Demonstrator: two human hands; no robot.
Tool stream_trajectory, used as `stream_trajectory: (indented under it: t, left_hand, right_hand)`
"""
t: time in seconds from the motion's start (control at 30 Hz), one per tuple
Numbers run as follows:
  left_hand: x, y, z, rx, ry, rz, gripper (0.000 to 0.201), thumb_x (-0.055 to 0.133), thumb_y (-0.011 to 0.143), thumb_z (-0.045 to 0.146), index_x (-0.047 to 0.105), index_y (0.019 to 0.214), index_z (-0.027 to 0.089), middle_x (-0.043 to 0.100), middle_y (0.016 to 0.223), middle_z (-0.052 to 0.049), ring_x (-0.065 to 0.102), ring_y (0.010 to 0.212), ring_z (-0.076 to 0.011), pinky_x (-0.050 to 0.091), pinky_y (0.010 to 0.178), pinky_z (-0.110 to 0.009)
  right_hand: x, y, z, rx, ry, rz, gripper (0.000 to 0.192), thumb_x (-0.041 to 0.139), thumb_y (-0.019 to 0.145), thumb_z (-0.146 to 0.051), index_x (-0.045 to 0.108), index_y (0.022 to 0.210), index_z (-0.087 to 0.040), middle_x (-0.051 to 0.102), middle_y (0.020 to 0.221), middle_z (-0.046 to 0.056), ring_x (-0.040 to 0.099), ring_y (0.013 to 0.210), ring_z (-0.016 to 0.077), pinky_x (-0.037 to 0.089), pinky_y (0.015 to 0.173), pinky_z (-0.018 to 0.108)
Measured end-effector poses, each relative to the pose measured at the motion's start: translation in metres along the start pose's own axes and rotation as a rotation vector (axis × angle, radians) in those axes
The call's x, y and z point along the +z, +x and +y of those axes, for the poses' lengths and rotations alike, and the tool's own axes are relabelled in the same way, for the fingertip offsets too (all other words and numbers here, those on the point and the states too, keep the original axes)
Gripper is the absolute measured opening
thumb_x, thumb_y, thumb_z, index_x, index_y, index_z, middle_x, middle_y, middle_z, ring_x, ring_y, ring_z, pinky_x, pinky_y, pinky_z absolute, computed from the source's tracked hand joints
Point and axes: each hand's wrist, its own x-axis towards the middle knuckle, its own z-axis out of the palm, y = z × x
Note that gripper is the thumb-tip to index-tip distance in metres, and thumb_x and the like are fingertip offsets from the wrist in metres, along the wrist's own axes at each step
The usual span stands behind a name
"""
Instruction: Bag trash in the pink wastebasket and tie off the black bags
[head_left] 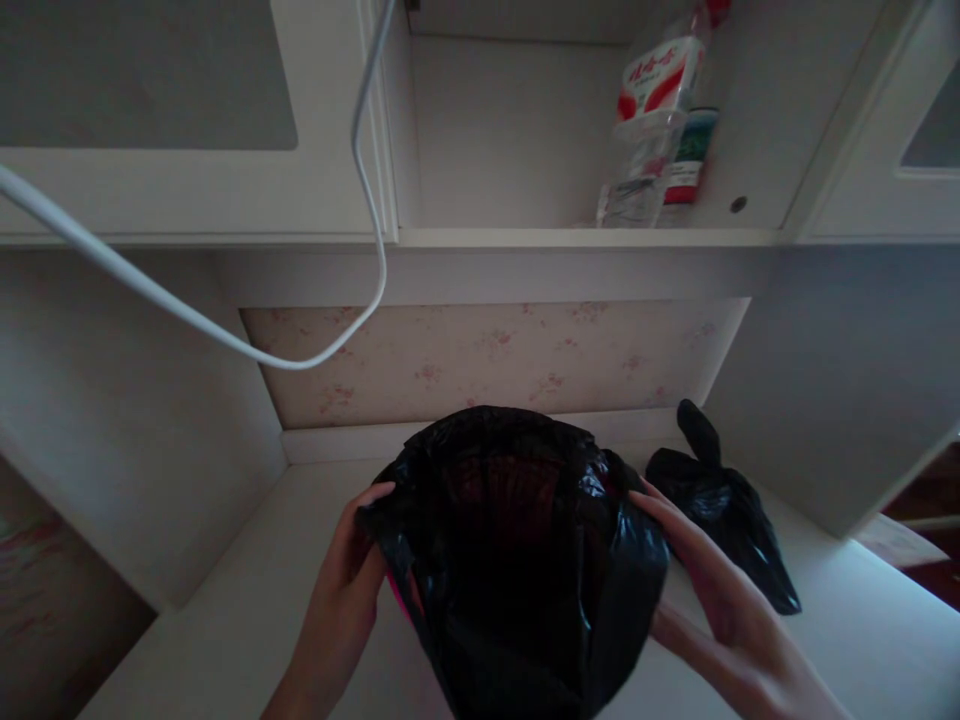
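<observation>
A black garbage bag (517, 630) hangs wide with its mouth facing me, its edge folded over the rim of a bin. Only a thin pink strip of the bin (399, 596) shows at the left, and a dim reddish wall comes through the plastic inside. My left hand (346, 575) grips the bag and rim at the left side, fingers behind and thumb towards me. On the opposite side my right hand (712, 590) holds the bag's folded edge, fingers along the outside. The bin's base is out of view.
Behind, on the white counter (300, 520), lies a knotted black plastic bag (724, 510) at the right. An open cabinet shelf (525, 238) overhead holds a clear bottle (649, 120) and a second bottle (691, 155). A white cable (187, 312) hangs across the upper left.
</observation>
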Motion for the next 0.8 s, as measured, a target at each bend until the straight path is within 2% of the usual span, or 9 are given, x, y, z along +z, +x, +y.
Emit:
stream_trajectory:
  t: [0.1, 0.17, 0.23, 0.33, 0.4, 0.47, 0.57, 0.7, 0.8]
  left_hand:
    - [-0.003, -0.002, -0.003, -0.029, -0.043, -0.037, 0.063, 0.079, 0.077, 0.068, 0.071, 0.125, 0.027, 0.072, 0.137, -0.009, 0.065, 0.131, -0.0347, 0.054, 0.107, -0.041]
    - [-0.007, -0.003, -0.004, -0.049, -0.074, -0.063, 0.065, 0.083, 0.073, 0.065, 0.072, 0.125, 0.028, 0.071, 0.139, -0.009, 0.062, 0.134, -0.0367, 0.052, 0.110, -0.044]
    - [-0.010, -0.002, -0.003, -0.064, -0.082, -0.085, 0.065, 0.083, 0.072, 0.065, 0.074, 0.125, 0.027, 0.071, 0.141, -0.010, 0.059, 0.137, -0.0387, 0.046, 0.117, -0.049]
    - [-0.014, -0.001, -0.002, -0.061, -0.055, -0.091, 0.063, 0.079, 0.074, 0.067, 0.078, 0.121, 0.025, 0.072, 0.140, -0.011, 0.058, 0.138, -0.0405, 0.035, 0.124, -0.054]
    - [-0.015, 0.001, -0.001, -0.056, -0.063, -0.078, 0.060, 0.076, 0.078, 0.068, 0.080, 0.117, 0.024, 0.073, 0.137, -0.011, 0.057, 0.139, -0.0399, 0.034, 0.125, -0.053]
    - [-0.013, 0.005, -0.002, -0.052, -0.113, -0.066, 0.054, 0.074, 0.081, 0.066, 0.081, 0.112, 0.023, 0.076, 0.132, -0.011, 0.058, 0.138, -0.0380, 0.034, 0.124, -0.052]
    - [-0.008, 0.016, -0.004, -0.054, -0.237, -0.052, 0.049, 0.078, 0.081, 0.062, 0.080, 0.110, 0.022, 0.078, 0.126, -0.010, 0.062, 0.132, -0.0353, 0.038, 0.121, -0.050]
    - [-0.006, 0.033, -0.003, -0.084, -0.325, -0.003, 0.054, 0.089, 0.068, 0.057, 0.078, 0.109, 0.024, 0.079, 0.120, -0.007, 0.067, 0.121, -0.0327, 0.048, 0.110, -0.047]
    - [-0.006, 0.045, 0.000, -0.022, -0.333, -0.025, 0.050, 0.087, 0.074, 0.054, 0.079, 0.114, 0.025, 0.077, 0.128, -0.006, 0.064, 0.128, -0.0314, 0.046, 0.114, -0.046]
  right_hand:
    - [0.000, -0.003, -0.008, 0.025, -0.083, -0.018, 0.086, 0.090, 0.063, -0.057, 0.065, 0.142, -0.033, 0.058, 0.155, 0.012, 0.048, 0.146, 0.0485, 0.040, 0.119, 0.068]
    - [0.002, -0.001, -0.013, 0.028, -0.111, -0.007, 0.074, 0.090, 0.063, -0.054, 0.068, 0.129, -0.029, 0.070, 0.134, 0.012, 0.063, 0.128, 0.0429, 0.052, 0.110, 0.059]
    - [0.005, 0.004, -0.017, 0.014, -0.108, 0.018, 0.054, 0.087, 0.066, -0.050, 0.069, 0.110, -0.026, 0.073, 0.108, 0.007, 0.070, 0.102, 0.0326, 0.059, 0.094, 0.045]
    - [0.010, 0.014, -0.024, 0.032, -0.073, 0.043, 0.033, 0.077, 0.077, -0.051, 0.062, 0.089, -0.024, 0.063, 0.080, 0.000, 0.061, 0.076, 0.0206, 0.053, 0.070, 0.030]
    - [0.012, 0.024, -0.029, 0.093, -0.019, 0.038, 0.038, 0.070, 0.084, -0.060, 0.060, 0.084, -0.024, 0.057, 0.073, -0.002, 0.053, 0.067, 0.0167, 0.046, 0.061, 0.027]
    - [0.014, 0.036, -0.031, 0.176, 0.078, 0.029, 0.050, 0.067, 0.083, -0.073, 0.061, 0.084, -0.023, 0.059, 0.073, -0.002, 0.052, 0.067, 0.0161, 0.044, 0.059, 0.026]
    - [0.014, 0.057, -0.029, 0.266, 0.230, 0.045, 0.059, 0.072, 0.075, -0.080, 0.064, 0.089, -0.023, 0.068, 0.083, 0.001, 0.062, 0.077, 0.0189, 0.049, 0.066, 0.028]
    - [0.012, 0.085, -0.016, 0.254, 0.264, 0.025, 0.063, 0.081, 0.074, -0.071, 0.072, 0.117, -0.026, 0.077, 0.113, 0.004, 0.071, 0.106, 0.0253, 0.056, 0.093, 0.037]
    - [0.011, 0.104, -0.009, 0.185, 0.203, 0.032, 0.063, 0.079, 0.076, -0.069, 0.076, 0.120, -0.025, 0.073, 0.134, 0.009, 0.066, 0.127, 0.0321, 0.049, 0.114, 0.050]
